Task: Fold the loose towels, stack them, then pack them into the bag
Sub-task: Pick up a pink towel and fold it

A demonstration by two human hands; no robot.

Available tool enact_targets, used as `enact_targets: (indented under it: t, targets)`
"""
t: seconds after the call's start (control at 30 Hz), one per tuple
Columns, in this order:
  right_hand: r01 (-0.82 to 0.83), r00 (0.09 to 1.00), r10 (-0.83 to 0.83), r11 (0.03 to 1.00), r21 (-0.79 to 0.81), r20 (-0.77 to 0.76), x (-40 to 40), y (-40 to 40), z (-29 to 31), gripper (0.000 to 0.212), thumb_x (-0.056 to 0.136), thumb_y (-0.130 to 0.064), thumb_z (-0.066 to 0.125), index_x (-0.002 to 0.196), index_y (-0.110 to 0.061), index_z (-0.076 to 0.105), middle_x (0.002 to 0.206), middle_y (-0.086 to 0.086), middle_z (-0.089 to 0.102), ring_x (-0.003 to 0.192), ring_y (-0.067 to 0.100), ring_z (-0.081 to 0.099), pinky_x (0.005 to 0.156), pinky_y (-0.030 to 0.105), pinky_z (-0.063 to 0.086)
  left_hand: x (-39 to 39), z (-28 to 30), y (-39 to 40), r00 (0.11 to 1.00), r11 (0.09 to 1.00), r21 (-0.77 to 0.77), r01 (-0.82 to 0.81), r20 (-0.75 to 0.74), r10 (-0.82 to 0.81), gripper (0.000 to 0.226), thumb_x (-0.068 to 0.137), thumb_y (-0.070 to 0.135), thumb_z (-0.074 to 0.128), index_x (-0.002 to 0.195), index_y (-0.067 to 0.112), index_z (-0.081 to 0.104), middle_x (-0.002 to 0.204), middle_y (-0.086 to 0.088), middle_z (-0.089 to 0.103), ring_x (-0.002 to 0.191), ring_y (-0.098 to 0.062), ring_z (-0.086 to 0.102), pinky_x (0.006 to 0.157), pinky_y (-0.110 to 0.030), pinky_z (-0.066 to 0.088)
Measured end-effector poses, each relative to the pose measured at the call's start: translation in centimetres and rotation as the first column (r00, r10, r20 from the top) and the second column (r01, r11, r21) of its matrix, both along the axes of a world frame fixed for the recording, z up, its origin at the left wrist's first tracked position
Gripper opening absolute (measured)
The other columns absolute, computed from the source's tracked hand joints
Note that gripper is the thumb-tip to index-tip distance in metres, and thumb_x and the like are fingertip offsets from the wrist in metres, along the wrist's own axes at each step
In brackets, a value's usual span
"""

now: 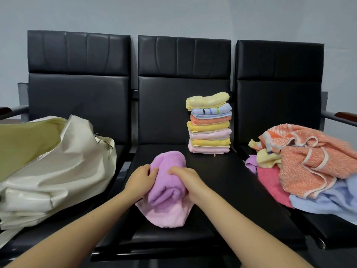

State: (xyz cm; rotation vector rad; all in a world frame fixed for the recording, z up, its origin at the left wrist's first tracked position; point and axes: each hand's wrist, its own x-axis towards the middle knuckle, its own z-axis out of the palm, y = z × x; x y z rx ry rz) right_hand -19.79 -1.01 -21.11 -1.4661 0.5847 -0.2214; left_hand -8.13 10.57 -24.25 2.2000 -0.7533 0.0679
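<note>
Both hands clamp a bunched purple towel (167,178) near the front edge of the middle seat (222,180): the left hand (140,179) grips its left side and the right hand (190,181) its right, fingers curled into the cloth. Beneath it lies a pale pink towel (166,214), reaching toward the seat's front edge. A stack of folded towels (209,122) stands at the seat's back right corner, against the backrest. The loose towels (309,163) are heaped on the right seat; the open cream bag (56,161) rests on the left seat. The step in hand appears to be folding the purple towel; it would go best if the cloth were spread flat, its corners matched, and each fold pressed smooth so it sits level on the stack.
</note>
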Motion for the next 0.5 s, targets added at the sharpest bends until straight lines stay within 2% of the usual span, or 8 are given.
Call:
enact_targets:
  t: [0.07,0.13,0.2,0.27,0.3,0.33,0.4,0.5]
  targets:
    - [0.026,0.997,-0.036,0.991,0.128,0.074,-0.6,-0.2,0.8,0.010,0.084,-0.021,0.065,0.089,-0.012,0.061,0.084,0.006,0.064,0.061,0.016,0.060,0.056,0.027,0.052,-0.4,0.9,0.0,1.000,0.996,-0.084,0.000,-0.011,-0.001,0.045,0.096,0.040,0.048,0.067,0.006,0.047,0.064,-0.007,0.054,0.063,-0.020,0.047,0.062,-0.042,0.043]
    - [0.002,0.993,-0.034,0.963,0.270,0.113,-1.5,-0.3,2.1,0.031,0.079,-0.024,0.065,0.104,-0.006,0.062,0.095,0.015,0.064,0.047,0.016,0.057,0.041,0.023,0.045,-1.1,2.1,-0.2,0.994,0.987,-0.159,-0.036,-0.107,0.019,0.052,0.090,0.057,0.048,0.068,0.010,0.048,0.063,-0.004,0.053,0.063,-0.019,0.048,0.061,-0.038,0.041]
    - [-0.070,0.977,-0.018,0.914,0.400,0.212,-2.4,-0.9,3.3,0.040,0.081,-0.020,0.063,0.117,-0.002,0.060,0.107,0.019,0.064,0.056,0.019,0.063,0.039,0.022,0.045,-1.9,3.7,-0.4,0.901,0.979,-0.198,-0.054,-0.432,-0.038,0.073,0.075,0.082,0.040,0.078,0.012,0.060,0.074,-0.012,0.066,0.070,-0.019,0.056,0.066,-0.034,0.045]
    - [-0.171,0.947,0.027,0.886,0.431,0.321,-3.5,-1.4,3.9,0.039,0.077,-0.019,0.065,0.113,-0.004,0.066,0.109,0.018,0.068,0.086,0.027,0.069,0.057,0.030,0.056,-2.7,5.0,-0.3,0.567,0.942,-0.331,0.059,-0.765,-0.304,0.085,0.073,0.089,0.035,0.102,0.016,0.068,0.105,-0.014,0.072,0.093,-0.021,0.065,0.082,-0.035,0.052]
    - [-0.201,0.935,0.044,0.882,0.425,0.351,-3.8,-1.6,4.1,0.033,0.074,-0.020,0.065,0.103,-0.006,0.073,0.106,0.016,0.070,0.091,0.027,0.069,0.066,0.033,0.057,-3.2,5.5,-0.2,0.403,0.882,-0.459,0.104,-0.791,-0.459,0.079,0.079,0.083,0.038,0.115,0.019,0.067,0.117,-0.013,0.069,0.106,-0.024,0.065,0.093,-0.040,0.051]
    - [-0.215,0.932,0.051,0.875,0.434,0.359,-3.9,-1.7,4.3,0.027,0.075,-0.022,0.063,0.092,-0.008,0.078,0.100,0.015,0.072,0.090,0.025,0.070,0.071,0.033,0.057,-3.6,6.0,-0.3,0.312,0.805,-0.584,0.103,-0.750,-0.584,0.072,0.086,0.074,0.041,0.125,0.018,0.063,0.125,-0.013,0.065,0.116,-0.027,0.062,0.102,-0.044,0.047]
    - [-0.200,0.932,0.021,0.861,0.467,0.361,-3.7,-2.1,4.2,0.029,0.079,-0.028,0.057,0.083,-0.010,0.080,0.097,0.012,0.073,0.088,0.022,0.071,0.081,0.033,0.055,-4.0,6.5,-1.5,0.337,0.692,-0.722,-0.013,-0.655,-0.676,0.057,0.096,0.051,0.045,0.130,0.007,0.058,0.127,-0.017,0.063,0.117,-0.029,0.061,0.104,-0.043,0.045]
    - [-0.133,0.912,-0.180,0.719,0.682,0.367,-3.0,-2.9,4.1,0.037,0.089,-0.036,0.053,0.100,-0.009,0.076,0.110,0.015,0.071,0.099,0.028,0.069,0.090,0.038,0.052,-4.0,7.0,-3.8,0.523,0.653,-0.716,-0.246,-0.665,-0.533,0.044,0.092,0.037,0.056,0.119,0.002,0.061,0.107,-0.015,0.071,0.096,-0.023,0.070,0.080,-0.035,0.056]
